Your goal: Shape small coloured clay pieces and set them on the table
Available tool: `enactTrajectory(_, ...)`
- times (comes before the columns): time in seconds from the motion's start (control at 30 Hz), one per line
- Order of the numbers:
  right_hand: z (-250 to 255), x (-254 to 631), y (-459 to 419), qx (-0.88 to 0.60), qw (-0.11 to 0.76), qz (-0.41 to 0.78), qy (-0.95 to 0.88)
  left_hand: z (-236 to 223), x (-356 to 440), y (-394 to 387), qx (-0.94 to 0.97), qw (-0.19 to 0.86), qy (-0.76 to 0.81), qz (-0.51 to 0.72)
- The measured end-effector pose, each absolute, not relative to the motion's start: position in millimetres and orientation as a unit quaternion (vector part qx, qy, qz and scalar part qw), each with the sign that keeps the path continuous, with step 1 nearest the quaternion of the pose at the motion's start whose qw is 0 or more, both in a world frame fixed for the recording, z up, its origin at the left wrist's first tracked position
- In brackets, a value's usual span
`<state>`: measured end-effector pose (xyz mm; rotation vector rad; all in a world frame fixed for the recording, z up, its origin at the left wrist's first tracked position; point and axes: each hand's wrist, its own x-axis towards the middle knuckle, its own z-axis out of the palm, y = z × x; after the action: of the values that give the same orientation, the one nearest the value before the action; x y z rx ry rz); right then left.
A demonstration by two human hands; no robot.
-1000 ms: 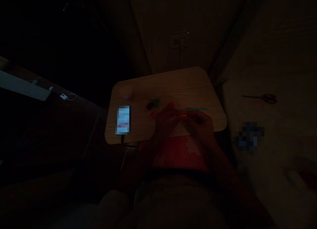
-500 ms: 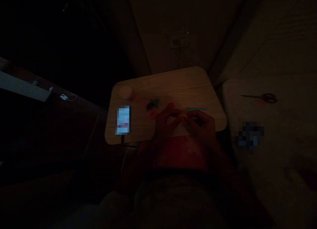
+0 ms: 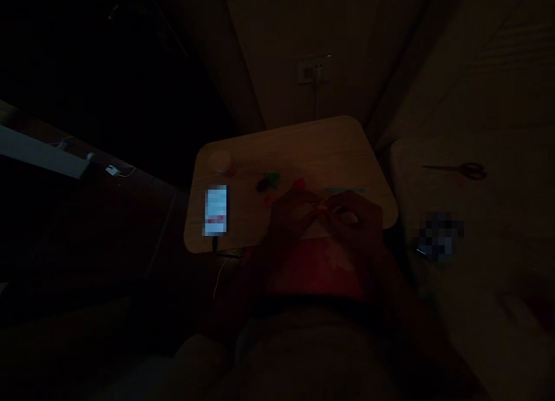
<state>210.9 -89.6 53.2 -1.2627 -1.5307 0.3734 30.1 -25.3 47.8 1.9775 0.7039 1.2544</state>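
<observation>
Over the near edge of a small wooden table (image 3: 286,140), both my hands meet at a small orange piece (image 3: 321,207), soft-looking but too dark to name. My left hand (image 3: 291,213) pinches it from the left, and my right hand (image 3: 356,216) has its fingers closed on it from the right. Just beyond the left fingers lies a small red piece (image 3: 299,183). An orange-red ring-shaped piece (image 3: 269,200) sits left of that hand, with a green piece (image 3: 272,179) and a dark piece (image 3: 262,186) behind it. Past my right hand is a thin teal stick (image 3: 346,190).
A lit phone (image 3: 215,210) with a cable and a lidded tub (image 3: 222,162) stand at the table's left. On the pale surface to the right lie scissors (image 3: 472,170) and a blurred dark object (image 3: 439,239). A wall socket (image 3: 314,70) is behind. The room is very dark.
The right hand has shifted slightly right and turned, with a gap now showing between its fingers. Both hands stay at the orange piece. The picture has become darker.
</observation>
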Motion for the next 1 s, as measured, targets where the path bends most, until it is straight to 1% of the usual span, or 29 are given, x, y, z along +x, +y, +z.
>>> enactTrajectory(0.2, 56.7, 211.4, -91.3, -0.524, 0.521, 0.152, -0.656, 49.6, 30.7, -24.3, 0.744, 0.349, 0.258, 0.507)
enactTrajectory(0.43, 55.3, 209.8, -91.4, -0.536, 0.524, 0.162, -0.641, 43.2, 33.7, -27.1, 0.688, 0.412, 0.264, 0.535)
enactTrajectory(0.57, 54.1, 210.1, -90.0, -0.533, 0.527, 0.153, -0.643, 41.4, 32.8, -27.8, 0.689, 0.427, 0.263, 0.523)
enactTrajectory(0.67, 52.4, 209.7, -89.5, -0.525, 0.525, 0.139, -0.655, 40.8, 31.4, -27.5, 0.699, 0.424, 0.259, 0.514)
enactTrajectory(0.87, 48.0, 209.1, -89.6, -0.519, 0.509, 0.101, -0.679, 43.7, 29.5, -24.8, 0.728, 0.37, 0.275, 0.508)
enactTrajectory(1.0, 49.4, 208.2, -90.2, -0.504, 0.519, 0.077, -0.686, 45.5, 29.5, -23.3, 0.717, 0.385, 0.278, 0.511)
